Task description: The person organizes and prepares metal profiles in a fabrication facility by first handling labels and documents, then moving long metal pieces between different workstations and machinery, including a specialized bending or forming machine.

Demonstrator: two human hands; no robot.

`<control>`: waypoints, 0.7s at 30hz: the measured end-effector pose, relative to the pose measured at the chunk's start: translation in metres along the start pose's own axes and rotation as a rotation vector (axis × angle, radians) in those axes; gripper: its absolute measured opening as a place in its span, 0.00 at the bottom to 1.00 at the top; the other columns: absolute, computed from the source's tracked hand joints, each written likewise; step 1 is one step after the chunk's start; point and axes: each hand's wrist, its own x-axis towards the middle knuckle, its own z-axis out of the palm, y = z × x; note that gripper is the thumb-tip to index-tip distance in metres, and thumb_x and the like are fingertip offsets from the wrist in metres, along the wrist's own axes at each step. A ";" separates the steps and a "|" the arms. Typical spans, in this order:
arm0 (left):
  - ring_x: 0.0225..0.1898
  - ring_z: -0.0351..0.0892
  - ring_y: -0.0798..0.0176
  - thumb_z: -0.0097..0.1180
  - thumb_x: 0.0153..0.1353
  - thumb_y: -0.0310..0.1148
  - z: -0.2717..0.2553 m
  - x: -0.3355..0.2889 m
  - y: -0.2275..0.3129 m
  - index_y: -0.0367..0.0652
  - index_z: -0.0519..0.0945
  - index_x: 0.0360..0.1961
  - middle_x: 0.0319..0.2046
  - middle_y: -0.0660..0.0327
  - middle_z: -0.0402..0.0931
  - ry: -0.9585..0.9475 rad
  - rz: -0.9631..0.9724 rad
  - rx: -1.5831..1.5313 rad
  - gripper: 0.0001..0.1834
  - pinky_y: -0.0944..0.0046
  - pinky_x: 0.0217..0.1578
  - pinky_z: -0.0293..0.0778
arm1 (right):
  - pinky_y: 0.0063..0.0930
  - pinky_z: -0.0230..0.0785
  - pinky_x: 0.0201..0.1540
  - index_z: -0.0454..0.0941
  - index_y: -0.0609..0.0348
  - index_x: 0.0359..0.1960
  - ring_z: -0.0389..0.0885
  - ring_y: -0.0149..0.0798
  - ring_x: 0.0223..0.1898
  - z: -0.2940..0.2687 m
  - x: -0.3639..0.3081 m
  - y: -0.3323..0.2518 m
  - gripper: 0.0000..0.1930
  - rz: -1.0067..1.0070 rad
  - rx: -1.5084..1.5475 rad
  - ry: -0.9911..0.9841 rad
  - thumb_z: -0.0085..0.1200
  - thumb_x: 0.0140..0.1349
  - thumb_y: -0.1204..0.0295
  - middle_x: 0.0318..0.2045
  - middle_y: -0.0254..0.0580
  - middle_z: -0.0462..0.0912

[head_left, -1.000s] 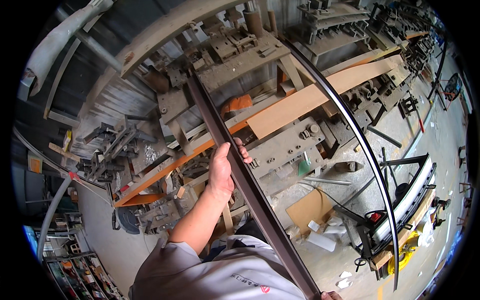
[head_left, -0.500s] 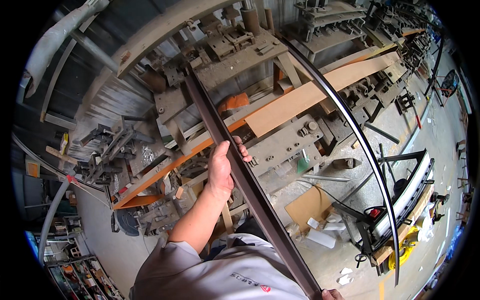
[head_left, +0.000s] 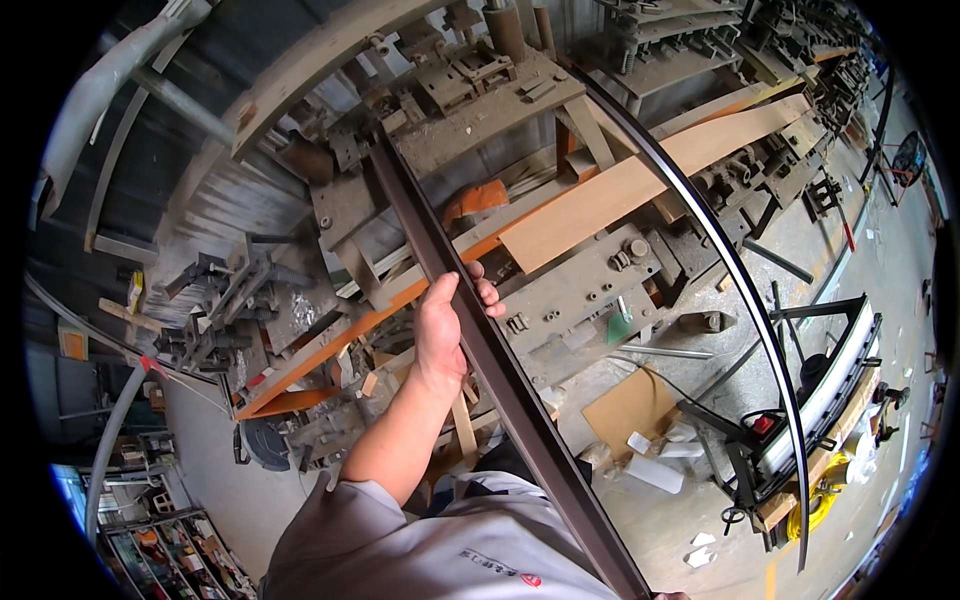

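My left hand (head_left: 448, 322) grips a long dark brown metal bar (head_left: 520, 400) about halfway along its length. The bar runs from the lower right edge of the picture up and left toward a rusty steel machine table (head_left: 480, 110) piled with dies. My left forearm comes up from my grey shirt at the bottom. My right hand is out of the picture; only a sliver of skin shows at the bar's lower end, at the bottom edge.
A long curved black strip (head_left: 745, 290) arcs along the right side. Orange shelf beams (head_left: 330, 340) and a wooden plank (head_left: 640, 180) cross behind the bar. Steel plates, tooling and scrap lie under them. A cardboard sheet (head_left: 635, 410) lies on the concrete floor, next to a black stand (head_left: 800, 400).
The bar and my left hand hold almost the same pose; the view has shifted slightly, nothing taken or let go.
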 end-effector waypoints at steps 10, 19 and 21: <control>0.32 0.66 0.65 0.40 0.71 0.36 -0.004 0.017 0.011 0.34 0.72 0.42 0.28 0.59 0.68 -0.024 0.010 -0.023 0.15 0.67 0.32 0.67 | 0.40 0.72 0.40 0.80 0.52 0.45 0.80 0.43 0.31 0.041 0.000 -0.058 0.25 0.077 -0.352 0.347 0.37 0.73 0.46 0.29 0.43 0.81; 0.31 0.68 0.64 0.41 0.71 0.35 -0.008 0.029 0.020 0.33 0.73 0.42 0.28 0.57 0.69 -0.013 0.008 -0.073 0.14 0.66 0.31 0.70 | 0.40 0.71 0.50 0.79 0.56 0.51 0.80 0.50 0.45 0.059 -0.004 -0.095 0.29 0.290 -0.338 0.347 0.39 0.72 0.44 0.41 0.51 0.83; 0.31 0.68 0.64 0.41 0.71 0.35 -0.015 0.032 0.019 0.33 0.73 0.40 0.29 0.57 0.70 -0.046 0.014 -0.088 0.14 0.66 0.31 0.70 | 0.41 0.71 0.50 0.79 0.58 0.52 0.80 0.53 0.48 0.065 -0.007 -0.104 0.29 0.273 -0.380 0.416 0.39 0.72 0.44 0.43 0.55 0.83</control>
